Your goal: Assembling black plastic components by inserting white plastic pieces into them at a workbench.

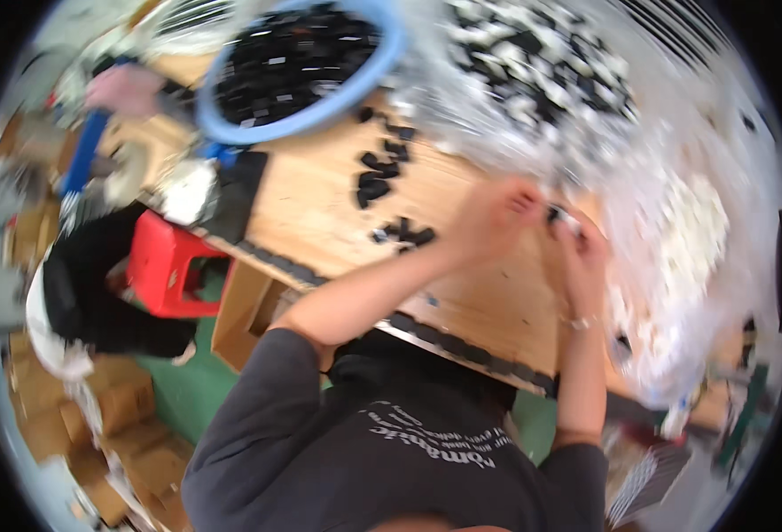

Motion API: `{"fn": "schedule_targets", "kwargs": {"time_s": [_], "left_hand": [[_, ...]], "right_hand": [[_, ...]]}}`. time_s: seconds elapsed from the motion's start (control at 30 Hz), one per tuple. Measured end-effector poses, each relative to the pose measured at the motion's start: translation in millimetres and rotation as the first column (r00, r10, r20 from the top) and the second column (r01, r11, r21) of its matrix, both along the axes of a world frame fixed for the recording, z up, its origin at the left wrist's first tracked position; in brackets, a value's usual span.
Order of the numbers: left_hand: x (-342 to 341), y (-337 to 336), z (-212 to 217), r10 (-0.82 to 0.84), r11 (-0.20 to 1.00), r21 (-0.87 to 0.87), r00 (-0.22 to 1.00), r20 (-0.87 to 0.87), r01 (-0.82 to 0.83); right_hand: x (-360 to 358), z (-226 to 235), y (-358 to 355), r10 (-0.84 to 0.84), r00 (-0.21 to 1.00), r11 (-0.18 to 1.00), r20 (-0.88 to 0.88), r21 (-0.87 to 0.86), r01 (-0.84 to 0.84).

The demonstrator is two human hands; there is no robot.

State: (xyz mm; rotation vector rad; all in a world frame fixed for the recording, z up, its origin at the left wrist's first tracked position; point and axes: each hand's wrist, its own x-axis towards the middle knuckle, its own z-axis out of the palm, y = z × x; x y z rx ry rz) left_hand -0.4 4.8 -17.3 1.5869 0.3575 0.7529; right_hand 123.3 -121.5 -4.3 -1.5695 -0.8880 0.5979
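Note:
Over the wooden table (320, 226), my two hands are close together. My right hand (585, 246) pinches a small black piece (554, 213), with a whitish spot beside it at the fingertips. My left hand (504, 211) is closed, its fingers curled toward that piece; motion blur hides what it may hold. Loose small black parts (374, 184) lie on the table to the left of my hands. A smaller cluster of black parts (405, 232) sits nearer to me, close to my left forearm.
A blue basin (297, 130) full of black parts stands at the far left. Clear plastic holds mixed black and white parts (537, 66) at the back and white parts (694, 222) on the right. A red stool (165, 266), a seated person (81, 284) and cardboard boxes (134, 434) are left.

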Motion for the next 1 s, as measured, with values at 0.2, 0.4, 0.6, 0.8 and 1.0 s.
{"fn": "schedule_targets", "kwargs": {"time_s": [0.2, 0.4, 0.6, 0.8, 1.0], "left_hand": [[1.4, -8.7, -7.2, 0.012, 0.97, 0.239, 0.986, 0.167, -0.052], [-2.2, -9.7, -3.9, 0.003, 0.972, 0.234, 0.993, 0.119, -0.031], [2.6, -9.5, -7.4, -0.004, 0.955, 0.294, 0.994, 0.105, -0.027], [7.6, -17.0, -2.8, 0.042, 0.959, 0.27, 0.983, 0.18, -0.09], [-2.0, -16.3, -1.8, -0.048, 0.997, 0.059, 0.987, 0.153, 0.04]], "right_hand": [[5.4, -11.8, -15.3, 0.069, 0.994, 0.996, 0.085, 0.057, -0.074], [2.0, -16.6, -10.1, 0.065, 0.995, 0.996, 0.075, 0.064, -0.07], [-4.3, -18.5, 0.5, -0.027, 0.999, 0.989, -0.027, 0.144, 0.03], [-4.1, -16.2, -5.5, -0.11, 0.994, 0.981, 0.0, 0.161, 0.108], [1.8, -16.1, -8.7, 0.026, 0.998, 0.993, -0.056, 0.117, -0.019]]}}
